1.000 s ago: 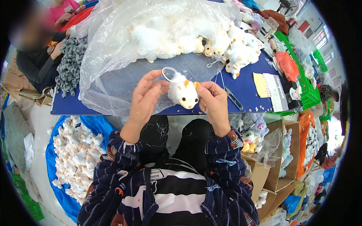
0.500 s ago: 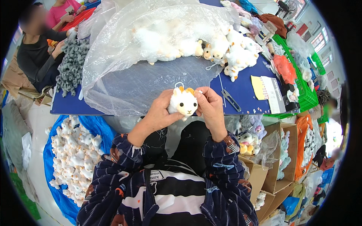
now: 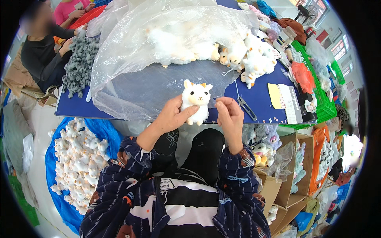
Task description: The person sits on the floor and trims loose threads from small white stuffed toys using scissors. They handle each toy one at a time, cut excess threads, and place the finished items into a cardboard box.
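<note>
My left hand (image 3: 171, 114) is closed around a small white plush goat (image 3: 195, 104) at the table's front edge. The toy stands upright facing me, with dark eyes, white ears and small orange horns; my thumb lies across its belly. Just right of the toy, apart from it, my right hand (image 3: 229, 116) is closed in a pinch. Whatever sits between those fingertips is too small to make out. Past my right hand, a pair of thread snips (image 3: 247, 108) lies on the blue table (image 3: 75, 109).
A clear plastic bag (image 3: 123, 51) covers much of the table, with white plush toys (image 3: 258, 63) spilling from its right side. Yellow paper (image 3: 276, 96) and a card lie farther right. On the floor, a blue sack (image 3: 53, 174) holds similar toys. Cardboard boxes (image 3: 287, 174) stand right; a co-worker (image 3: 43, 55) sits left.
The plush goat has gone from head-close between both hands to upright in my left hand alone. My right hand has come off its head and moved slightly right.
</note>
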`<state>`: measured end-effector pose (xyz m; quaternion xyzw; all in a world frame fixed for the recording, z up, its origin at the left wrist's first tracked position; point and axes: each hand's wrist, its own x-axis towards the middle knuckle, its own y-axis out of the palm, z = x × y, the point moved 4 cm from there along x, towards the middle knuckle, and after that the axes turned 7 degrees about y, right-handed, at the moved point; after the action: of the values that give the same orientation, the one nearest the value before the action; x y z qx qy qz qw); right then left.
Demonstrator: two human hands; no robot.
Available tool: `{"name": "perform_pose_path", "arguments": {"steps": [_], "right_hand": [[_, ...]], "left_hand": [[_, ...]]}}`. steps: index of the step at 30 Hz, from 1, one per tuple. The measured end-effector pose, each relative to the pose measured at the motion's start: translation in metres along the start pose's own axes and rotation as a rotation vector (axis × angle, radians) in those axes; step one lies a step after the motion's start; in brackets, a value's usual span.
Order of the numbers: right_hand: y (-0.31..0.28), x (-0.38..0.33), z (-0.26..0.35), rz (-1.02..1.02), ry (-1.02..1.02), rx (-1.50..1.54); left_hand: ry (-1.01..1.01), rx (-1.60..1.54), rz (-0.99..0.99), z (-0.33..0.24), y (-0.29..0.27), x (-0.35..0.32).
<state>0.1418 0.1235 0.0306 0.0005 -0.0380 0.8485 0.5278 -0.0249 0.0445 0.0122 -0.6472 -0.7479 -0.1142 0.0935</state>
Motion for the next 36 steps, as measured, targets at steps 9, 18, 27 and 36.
{"name": "perform_pose_path", "arguments": {"steps": [9, 18, 27, 36], "right_hand": [[0.018, -0.031, -0.002, -0.032, -0.394, -0.456], [-0.001, -0.03, 0.025, -0.031, -0.445, -0.512], [0.021, 0.004, 0.045, -0.074, -0.728, -0.749], [0.003, 0.004, 0.034, -0.178, -0.377, -0.449]], "left_hand": [[-0.033, -0.03, -0.134, 0.005, 0.001, 0.006], [-0.004, 0.022, -0.112, -0.003, 0.011, 0.005], [0.312, 0.47, -0.212, -0.002, 0.03, 0.002], [-0.155, -0.052, -0.227, 0.011, -0.001, 0.017]]}}
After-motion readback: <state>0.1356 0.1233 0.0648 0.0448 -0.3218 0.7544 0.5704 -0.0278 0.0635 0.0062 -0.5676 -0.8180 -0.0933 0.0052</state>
